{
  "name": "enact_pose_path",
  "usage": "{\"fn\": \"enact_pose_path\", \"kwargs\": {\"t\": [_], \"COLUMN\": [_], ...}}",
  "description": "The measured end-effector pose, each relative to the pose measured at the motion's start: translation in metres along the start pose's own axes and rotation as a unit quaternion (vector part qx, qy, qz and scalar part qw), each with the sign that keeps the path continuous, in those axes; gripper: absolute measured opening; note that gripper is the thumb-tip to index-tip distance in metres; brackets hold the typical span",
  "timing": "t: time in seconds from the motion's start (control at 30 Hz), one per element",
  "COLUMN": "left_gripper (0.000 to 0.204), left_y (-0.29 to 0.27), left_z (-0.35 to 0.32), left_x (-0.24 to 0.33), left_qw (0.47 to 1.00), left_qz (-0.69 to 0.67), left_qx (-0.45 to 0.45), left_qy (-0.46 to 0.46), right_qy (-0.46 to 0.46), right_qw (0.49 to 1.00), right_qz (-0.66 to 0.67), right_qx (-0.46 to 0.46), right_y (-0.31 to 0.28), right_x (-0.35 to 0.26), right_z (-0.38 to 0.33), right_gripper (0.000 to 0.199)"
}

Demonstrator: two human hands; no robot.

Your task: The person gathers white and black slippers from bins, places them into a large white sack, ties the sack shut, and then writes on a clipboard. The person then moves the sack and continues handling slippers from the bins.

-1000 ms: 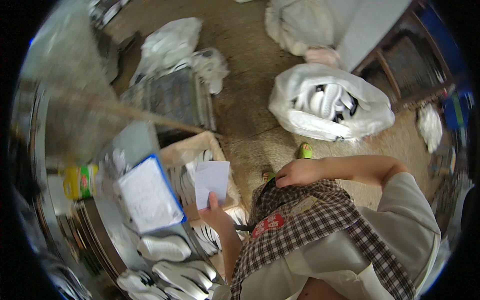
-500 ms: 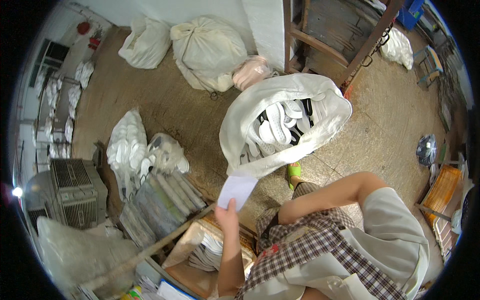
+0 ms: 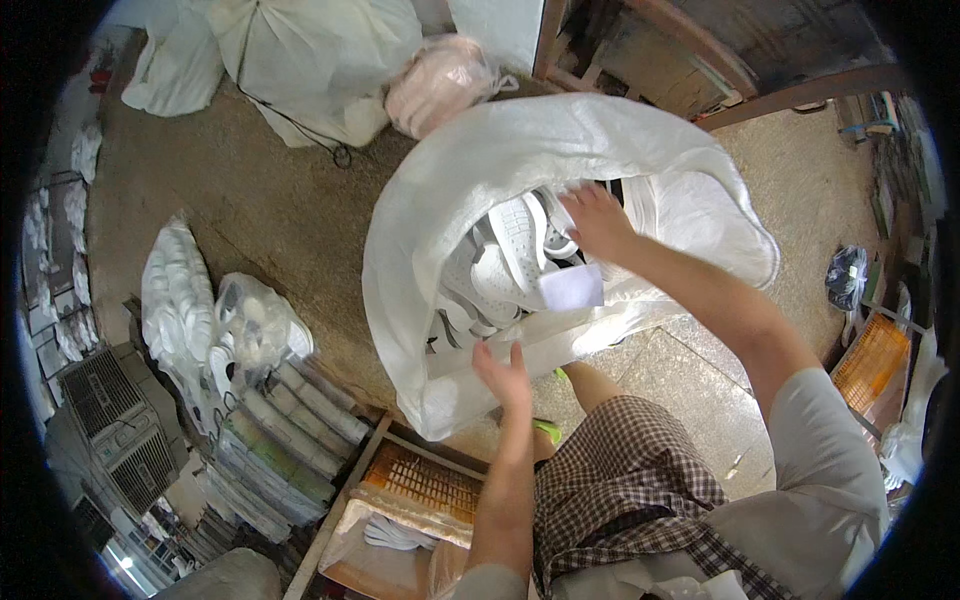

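Observation:
A large white sack [image 3: 420, 200] gapes in front of me, filled with white shoe soles [image 3: 517, 235] and some black pieces. Over the soles at the sack's right inside reaches my right hand [image 3: 597, 222], its fingers stretched out and slightly blurred; nothing shows in its grip. My left hand [image 3: 505, 372] is at the sack's near rim, thumb and fingers apart, holding nothing. Between the hands, a small white sheet of paper [image 3: 572, 288] lies on the soles, touched by neither hand.
Further white sacks [image 3: 315, 60] and a pink bag [image 3: 443, 85] stand at the back. Left are clear bags of white pieces [image 3: 180, 310] and a stack of grey slabs [image 3: 285, 430]. An orange crate [image 3: 425, 480] is near my left forearm. A wooden frame [image 3: 690, 40] stands at the back right.
The paper has left my left hand and now lies on the soles. My right hand has reached forward into the sack, and the view has moved closer to it.

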State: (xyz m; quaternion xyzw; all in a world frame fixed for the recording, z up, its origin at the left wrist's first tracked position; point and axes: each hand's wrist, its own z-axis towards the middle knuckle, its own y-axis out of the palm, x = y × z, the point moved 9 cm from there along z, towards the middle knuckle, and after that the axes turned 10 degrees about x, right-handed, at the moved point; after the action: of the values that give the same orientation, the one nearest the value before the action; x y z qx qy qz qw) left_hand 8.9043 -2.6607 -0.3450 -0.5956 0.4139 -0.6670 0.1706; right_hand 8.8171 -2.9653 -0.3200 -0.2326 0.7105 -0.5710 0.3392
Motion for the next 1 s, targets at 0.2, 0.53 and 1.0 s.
{"fn": "enact_pose_path", "kwargs": {"t": [0.2, 0.53, 1.0], "left_gripper": [0.072, 0.049, 0.039], "left_y": [0.022, 0.032, -0.144], "left_z": [-0.182, -0.126, -0.064], "left_x": [-0.091, -0.057, -0.077], "left_qw": [0.718, 0.64, 0.787], "left_qz": [-0.195, -0.406, -0.185], "left_qx": [-0.065, -0.106, -0.368], "left_qy": [-0.665, -0.644, -0.46], "right_qy": [0.025, 0.179, 0.362], "right_qw": [0.999, 0.886, 0.773], "right_qz": [-0.048, 0.395, 0.521], "right_qx": [-0.005, 0.163, 0.016], "right_y": [0.045, 0.025, -0.142], "right_x": [0.009, 0.031, -0.145], "right_z": [0.095, 0.127, 0.017], "right_gripper": [0.065, 0.015, 0.002]}}
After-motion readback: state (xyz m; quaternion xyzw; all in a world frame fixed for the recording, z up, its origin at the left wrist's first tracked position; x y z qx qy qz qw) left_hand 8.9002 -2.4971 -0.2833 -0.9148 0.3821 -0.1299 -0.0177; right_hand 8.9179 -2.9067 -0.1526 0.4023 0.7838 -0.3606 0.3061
